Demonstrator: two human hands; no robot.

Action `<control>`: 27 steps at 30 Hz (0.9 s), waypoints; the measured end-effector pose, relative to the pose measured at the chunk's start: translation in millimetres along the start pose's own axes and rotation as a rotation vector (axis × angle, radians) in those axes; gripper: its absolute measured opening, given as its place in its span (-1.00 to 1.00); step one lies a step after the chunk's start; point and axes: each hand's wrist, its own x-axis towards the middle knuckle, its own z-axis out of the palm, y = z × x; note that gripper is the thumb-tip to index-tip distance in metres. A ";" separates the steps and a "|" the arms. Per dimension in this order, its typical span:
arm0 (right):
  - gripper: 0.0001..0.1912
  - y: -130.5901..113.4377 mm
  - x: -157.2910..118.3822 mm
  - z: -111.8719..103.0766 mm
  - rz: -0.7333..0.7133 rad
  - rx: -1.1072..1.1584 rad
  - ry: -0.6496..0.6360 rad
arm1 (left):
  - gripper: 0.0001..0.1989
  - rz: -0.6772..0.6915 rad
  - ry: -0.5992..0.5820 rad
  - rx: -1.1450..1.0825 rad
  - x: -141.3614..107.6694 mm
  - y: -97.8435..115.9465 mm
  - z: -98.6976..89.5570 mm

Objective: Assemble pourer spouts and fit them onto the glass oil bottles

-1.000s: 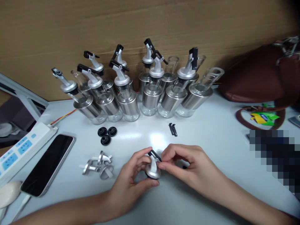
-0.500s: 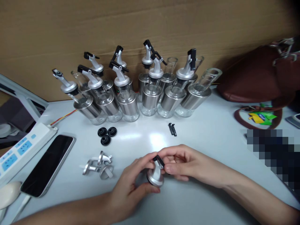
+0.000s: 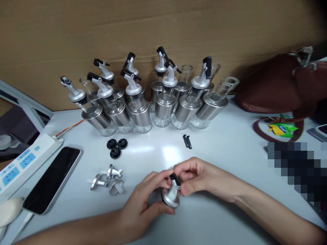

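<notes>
My left hand (image 3: 146,195) grips a silver bottle pourer (image 3: 172,195), thumb under its round base and fingers behind the spout. A black flip lever (image 3: 175,178) sits on the pourer's top. My right hand (image 3: 194,175) pinches at that lever's side, its thumb against the pivot and its other fingers curled. To the left lie loose silver pourer bodies (image 3: 116,187) and black rubber stoppers (image 3: 115,152). Beyond my hands are two loose black levers (image 3: 187,141).
Several glass bottles with steel sleeves (image 3: 139,114) stand at the back, many topped with pourers. A power strip (image 3: 22,163) and a phone (image 3: 53,180) lie at left. At right are a brown bag (image 3: 270,85) and a green-yellow packet (image 3: 283,130).
The pourer has shifted slightly right and down and leans a little more. My right fingers have curled in closer around the lever. The loose parts have stayed put.
</notes>
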 end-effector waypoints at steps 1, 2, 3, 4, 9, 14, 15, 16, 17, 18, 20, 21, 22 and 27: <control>-0.67 0.1 0.1 0.3 -0.007 -0.019 0.014 | -0.46 -0.005 0.004 -0.010 0.0 -0.2 0.2; -0.66 0.1 0.2 0.6 -0.020 -0.034 0.023 | -0.46 -0.005 0.004 -0.017 0.0 -0.4 0.3; -0.66 0.1 0.2 1.0 -0.038 -0.053 0.027 | -0.46 -0.007 0.002 -0.020 -0.2 -0.6 0.1; -0.66 0.1 0.3 1.6 -0.067 -0.077 0.031 | -0.46 -0.012 -0.001 -0.019 -0.6 -0.9 -0.3; -0.70 1.0 -0.8 6.9 -0.224 -0.167 0.042 | -0.44 -0.057 0.017 0.010 -3.6 -4.6 -3.4; -0.61 1.6 -4.1 13.7 -0.214 -0.159 0.156 | -0.44 -0.071 0.021 0.022 -2.8 -4.1 -1.8; -0.60 1.1 -4.8 14.6 -0.214 -0.155 0.174 | -0.44 -0.062 0.022 0.026 -2.3 -3.3 -1.1; -0.60 0.4 -5.4 15.2 -0.217 -0.162 0.183 | -0.45 -0.048 0.027 0.031 -1.8 -2.6 -0.6; -0.61 -0.4 -5.9 15.6 -0.221 -0.178 0.186 | -0.45 -0.032 0.033 0.038 -1.5 -2.1 -0.1; -0.63 -1.2 -6.3 15.9 -0.229 -0.196 0.190 | -0.45 -0.014 0.039 0.043 -1.3 -1.9 0.3; -0.64 -2.6 -7.0 16.1 -0.242 -0.217 0.197 | -0.43 0.011 0.054 0.044 -1.1 -2.1 0.9; -0.63 -3.0 -7.2 16.1 -0.245 -0.219 0.200 | -0.41 0.022 0.057 0.035 -1.0 -2.5 1.2; -0.62 -3.1 -7.3 16.1 -0.244 -0.220 0.201 | -0.39 0.026 0.059 0.019 -1.0 -2.9 1.6; -0.60 -0.3 -6.8 16.6 -0.218 -0.221 0.188 | -0.37 -0.016 0.104 -0.049 -1.4 -4.6 3.6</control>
